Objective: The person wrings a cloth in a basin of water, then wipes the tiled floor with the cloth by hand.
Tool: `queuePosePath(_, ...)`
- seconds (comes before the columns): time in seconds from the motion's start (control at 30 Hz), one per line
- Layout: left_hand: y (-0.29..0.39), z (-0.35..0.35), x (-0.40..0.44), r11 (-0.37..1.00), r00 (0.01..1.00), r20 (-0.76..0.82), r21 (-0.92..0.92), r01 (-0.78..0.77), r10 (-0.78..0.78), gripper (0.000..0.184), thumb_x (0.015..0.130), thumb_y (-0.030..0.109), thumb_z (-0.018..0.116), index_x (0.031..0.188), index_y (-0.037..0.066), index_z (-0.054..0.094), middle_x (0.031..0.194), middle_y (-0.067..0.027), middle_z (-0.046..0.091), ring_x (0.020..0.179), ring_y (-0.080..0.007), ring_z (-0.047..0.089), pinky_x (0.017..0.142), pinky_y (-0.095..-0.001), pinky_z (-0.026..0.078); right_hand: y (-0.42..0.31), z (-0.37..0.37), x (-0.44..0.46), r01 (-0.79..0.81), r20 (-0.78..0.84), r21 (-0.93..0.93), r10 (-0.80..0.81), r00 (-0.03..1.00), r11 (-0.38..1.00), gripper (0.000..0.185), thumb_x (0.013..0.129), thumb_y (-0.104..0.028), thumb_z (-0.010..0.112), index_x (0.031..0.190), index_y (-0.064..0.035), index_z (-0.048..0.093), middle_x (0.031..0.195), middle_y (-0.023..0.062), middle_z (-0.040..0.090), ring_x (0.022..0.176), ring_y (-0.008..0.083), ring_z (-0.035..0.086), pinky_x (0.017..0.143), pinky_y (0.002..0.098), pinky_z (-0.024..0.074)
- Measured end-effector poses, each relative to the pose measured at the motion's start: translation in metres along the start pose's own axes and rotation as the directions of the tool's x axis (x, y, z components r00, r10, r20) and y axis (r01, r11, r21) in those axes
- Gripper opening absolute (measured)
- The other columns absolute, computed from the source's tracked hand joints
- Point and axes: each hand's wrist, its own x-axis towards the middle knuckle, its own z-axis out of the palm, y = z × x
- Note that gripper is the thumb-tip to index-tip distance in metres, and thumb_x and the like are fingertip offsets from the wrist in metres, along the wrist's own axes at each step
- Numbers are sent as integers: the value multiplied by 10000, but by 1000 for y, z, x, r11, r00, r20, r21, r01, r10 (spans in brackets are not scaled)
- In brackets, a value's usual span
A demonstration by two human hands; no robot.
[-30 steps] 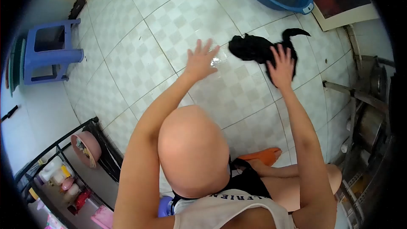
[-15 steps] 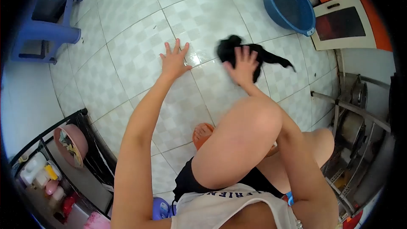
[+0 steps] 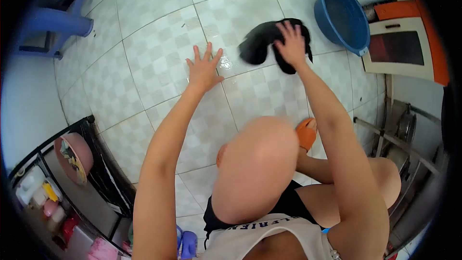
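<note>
My left hand [image 3: 204, 70] lies on the tiled floor [image 3: 163, 58] with its fingers spread and nothing in it. Beside its fingertips a wet patch shines on the tiles. To the right, my right hand [image 3: 291, 45] rests flat on a black cloth [image 3: 260, 43], fingers apart, palm over the cloth's right part. The cloth is bunched into a curved shape, and its left end is blurred. Part of it is hidden under my right hand.
A blue basin [image 3: 342, 18] stands beyond the cloth, next to a cabinet [image 3: 399, 48]. At the left are a blue stool [image 3: 57, 24] and a black rack [image 3: 106, 178] with a pink bowl [image 3: 74, 156]. A metal rack [image 3: 399, 139] is at the right.
Over the last second my right hand and the cloth moved left, then back up and to the right. The cloth changed shape. My left hand stays spread on the floor. The view has shifted.
</note>
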Motion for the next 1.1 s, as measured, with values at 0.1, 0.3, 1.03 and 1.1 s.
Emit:
queuePosePath(0.1, -1, 1, 1, 1000, 1000, -30, -6, 6, -6, 956, 691, 408, 788, 1475, 312, 252, 1569, -73, 123, 1394, -469, 126, 1011, -674, 305, 26, 8, 46, -474, 3, 34, 474, 880, 880, 695, 849, -387, 558, 1464, -223, 277, 1549, 88, 178, 1387, 468, 112, 1061, 660, 161)
queuePosePath(0.3, -2, 5, -4, 999, 997, -73, -51, 7, -11, 949, 690, 385, 794, 1473, 297, 266, 1566, -64, 142, 1402, -446, 135, 1032, -656, 293, -71, 37, 48, -325, -124, -26, 319, 940, 945, 767, 819, -425, 539, 1470, -128, 262, 1527, 182, 203, 1348, 536, 150, 1027, 706, 153)
queuePosePath(1.03, -80, 0, -62, 905, 925, 56, -194, 379, -376, 977, 680, 282, 816, 1473, 331, 248, 1565, -109, 90, 1365, -531, 122, 996, -630, 389, 51, 27, 211, -689, 33, 164, 694, 719, 706, 592, 922, -511, 376, 1423, -198, 405, 1540, 19, 223, 1404, 420, 99, 1092, 620, 153)
queuePosePath(1.1, -77, -8, -57, 901, 922, 87, -197, 386, -376, 967, 687, 285, 812, 1473, 326, 250, 1566, -112, 82, 1363, -535, 117, 989, -641, 388, 9, 41, 218, -602, -21, 141, 610, 792, 786, 581, 928, -520, 364, 1423, -219, 406, 1540, 12, 216, 1394, 444, 97, 1074, 658, 141)
